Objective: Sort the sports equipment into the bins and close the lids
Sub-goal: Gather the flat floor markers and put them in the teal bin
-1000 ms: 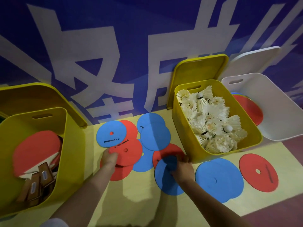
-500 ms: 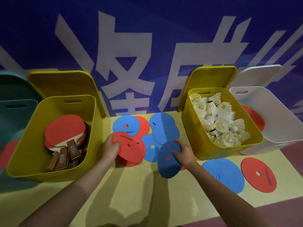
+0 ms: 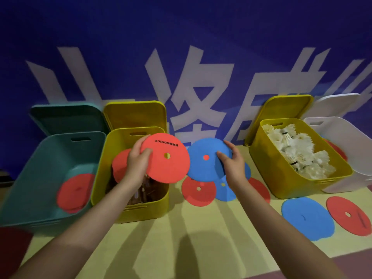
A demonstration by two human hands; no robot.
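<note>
Half a second ago both hands were down at the tabletop (image 3: 201,228), each taking a disc from the scattered pile; now both discs are lifted clear and the view has swung left, bringing a teal bin (image 3: 34,178) fully into sight. The left hand (image 3: 137,164) grips a red disc (image 3: 167,158) at its left edge, thumb on the face and fingers (image 3: 136,147) curled behind, holding it over the near yellow bin (image 3: 128,206). The right hand (image 3: 233,166) pinches a blue disc (image 3: 205,158) at its right side, just beside the red one and above the discs left on the tabletop. Black print along the red disc's upper edge reads upside down; the Latin part seems to be "SONICE", the rest too small to tell. The blue wall (image 3: 181,37) behind carries large white Chinese characters, cut off. The discs are thin, flat, matte rounds, each with a small central hole. The bins are smooth plastic with rounded corners and slot handles, their lids propped open against the wall. The teal bin holds red discs, the near yellow bin red-faced paddles with wooden handles, the far yellow bin (image 3: 281,178) feathery white shuttlecocks (image 3: 298,154), and the white bin (image 3: 342,141) a partly hidden red disc.
</note>
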